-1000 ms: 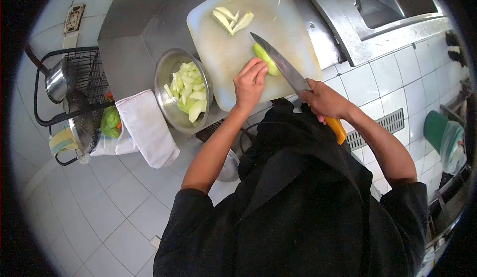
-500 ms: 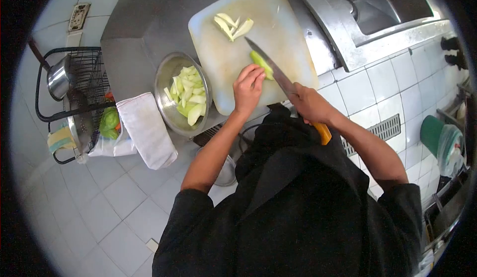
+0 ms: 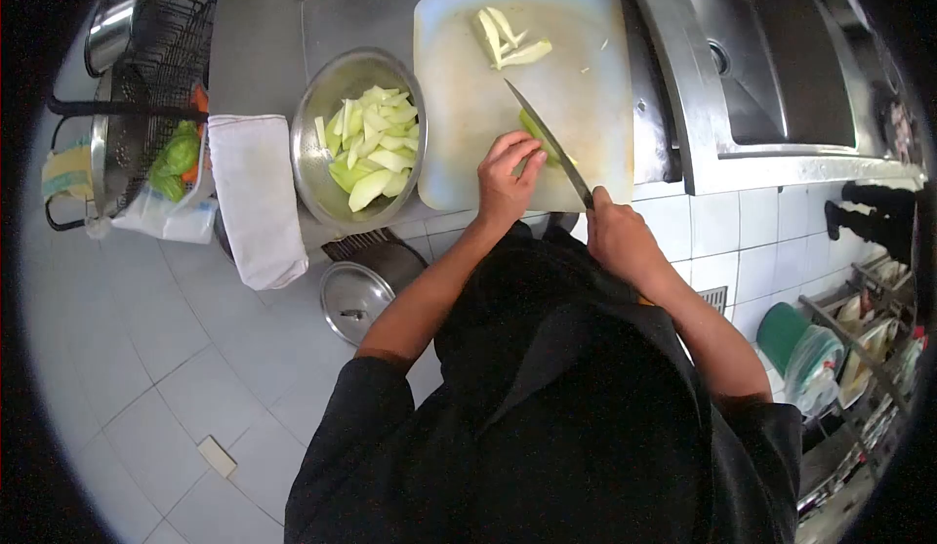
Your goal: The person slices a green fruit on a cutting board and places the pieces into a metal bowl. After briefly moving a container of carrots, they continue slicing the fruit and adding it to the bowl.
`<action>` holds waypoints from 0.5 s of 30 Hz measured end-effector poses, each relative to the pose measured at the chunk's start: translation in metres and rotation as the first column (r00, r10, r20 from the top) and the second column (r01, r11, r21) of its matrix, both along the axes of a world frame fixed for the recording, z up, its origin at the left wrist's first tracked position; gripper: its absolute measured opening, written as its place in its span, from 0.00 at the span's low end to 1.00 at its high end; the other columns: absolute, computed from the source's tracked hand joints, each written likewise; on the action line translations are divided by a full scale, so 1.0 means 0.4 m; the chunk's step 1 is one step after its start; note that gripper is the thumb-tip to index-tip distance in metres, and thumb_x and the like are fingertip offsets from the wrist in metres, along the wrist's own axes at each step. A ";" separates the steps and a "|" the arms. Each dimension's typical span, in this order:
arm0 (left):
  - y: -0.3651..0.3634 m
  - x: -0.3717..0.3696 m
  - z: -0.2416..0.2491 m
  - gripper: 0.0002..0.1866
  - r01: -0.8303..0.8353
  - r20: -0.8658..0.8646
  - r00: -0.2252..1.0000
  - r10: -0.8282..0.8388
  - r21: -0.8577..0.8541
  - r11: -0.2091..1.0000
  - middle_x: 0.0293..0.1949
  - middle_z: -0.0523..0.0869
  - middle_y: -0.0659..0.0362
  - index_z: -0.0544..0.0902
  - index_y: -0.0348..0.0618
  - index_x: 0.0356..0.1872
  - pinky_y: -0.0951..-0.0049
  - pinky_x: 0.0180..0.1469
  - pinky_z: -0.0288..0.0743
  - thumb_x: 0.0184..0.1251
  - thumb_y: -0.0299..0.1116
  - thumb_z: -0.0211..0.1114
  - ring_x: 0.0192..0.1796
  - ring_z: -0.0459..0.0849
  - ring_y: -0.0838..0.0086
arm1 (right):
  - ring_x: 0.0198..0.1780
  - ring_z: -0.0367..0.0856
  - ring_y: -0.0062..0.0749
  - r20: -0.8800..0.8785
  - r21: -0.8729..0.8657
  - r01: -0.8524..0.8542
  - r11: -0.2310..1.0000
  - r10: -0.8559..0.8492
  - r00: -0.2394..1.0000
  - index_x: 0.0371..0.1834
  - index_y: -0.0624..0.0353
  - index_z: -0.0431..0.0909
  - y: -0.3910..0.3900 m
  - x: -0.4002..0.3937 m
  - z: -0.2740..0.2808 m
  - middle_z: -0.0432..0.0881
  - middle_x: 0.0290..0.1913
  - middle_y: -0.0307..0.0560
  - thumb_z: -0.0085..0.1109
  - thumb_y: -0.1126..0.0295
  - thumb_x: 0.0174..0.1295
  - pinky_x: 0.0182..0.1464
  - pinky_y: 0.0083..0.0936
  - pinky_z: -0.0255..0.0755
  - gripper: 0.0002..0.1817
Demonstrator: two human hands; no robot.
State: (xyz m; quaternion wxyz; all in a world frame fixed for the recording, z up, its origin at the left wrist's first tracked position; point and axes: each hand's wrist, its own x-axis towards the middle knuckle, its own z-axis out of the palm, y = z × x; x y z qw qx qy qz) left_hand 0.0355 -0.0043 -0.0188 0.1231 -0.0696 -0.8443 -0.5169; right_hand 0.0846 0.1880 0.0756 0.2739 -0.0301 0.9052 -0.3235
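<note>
A pale green vegetable wedge [image 3: 528, 124] lies near the front of the white cutting board [image 3: 459, 85]. My left hand [image 3: 508, 181] pinches it with bent fingertips, holding it against the board. My right hand [image 3: 622, 239] is closed around the handle of a long kitchen knife [image 3: 552, 140]. The blade lies along the wedge, close to my left fingertips, and partly hides it; its tip points away from me. Farther up the board are several cut slices [image 3: 527, 53]. Left of the board stands a metal bowl [image 3: 310, 188] holding many pale green pieces [image 3: 376, 139].
A folded white cloth [image 3: 256, 202] hangs over the counter's edge. Further left, a wire rack [image 3: 176, 32] stands near green and orange vegetables [image 3: 178, 159]. A steel sink [image 3: 781, 76] is at right. Below the counter sits a lidded pot [image 3: 355, 302]. Another person's dark-clothed legs [image 3: 874, 217] show at far right.
My view has shifted, so the board and bowl appear further right and lower relative to the rack. The knife now covers more of the wedge. Both hands keep their holds.
</note>
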 end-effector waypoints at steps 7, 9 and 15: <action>-0.010 -0.005 -0.019 0.08 -0.003 0.038 0.999 0.000 0.072 0.997 0.44 0.87 0.52 0.88 0.35 0.41 0.65 0.44 0.82 0.62 0.27 0.73 0.43 0.88 0.59 | 0.39 0.81 0.78 0.021 0.032 -0.010 0.999 0.010 1.000 0.42 0.66 0.66 -0.008 -0.008 -0.004 0.81 0.31 0.76 0.49 0.75 0.68 0.44 0.64 0.74 0.06; -0.010 -0.008 -0.023 0.09 -0.002 0.038 0.999 -0.001 0.079 0.997 0.44 0.87 0.52 0.88 0.36 0.41 0.65 0.44 0.82 0.61 0.27 0.73 0.42 0.88 0.59 | 0.39 0.81 0.77 0.035 0.042 -0.005 0.999 0.003 0.999 0.43 0.65 0.65 -0.011 -0.011 0.000 0.81 0.31 0.77 0.49 0.75 0.68 0.44 0.64 0.74 0.06; -0.011 -0.011 -0.016 0.09 0.001 0.046 0.999 -0.004 0.058 0.998 0.44 0.87 0.52 0.88 0.36 0.41 0.65 0.43 0.82 0.61 0.27 0.73 0.42 0.88 0.59 | 0.38 0.80 0.77 0.023 0.049 -0.003 0.999 0.002 1.000 0.42 0.67 0.67 -0.013 -0.009 -0.016 0.81 0.30 0.76 0.51 0.72 0.72 0.42 0.63 0.73 0.08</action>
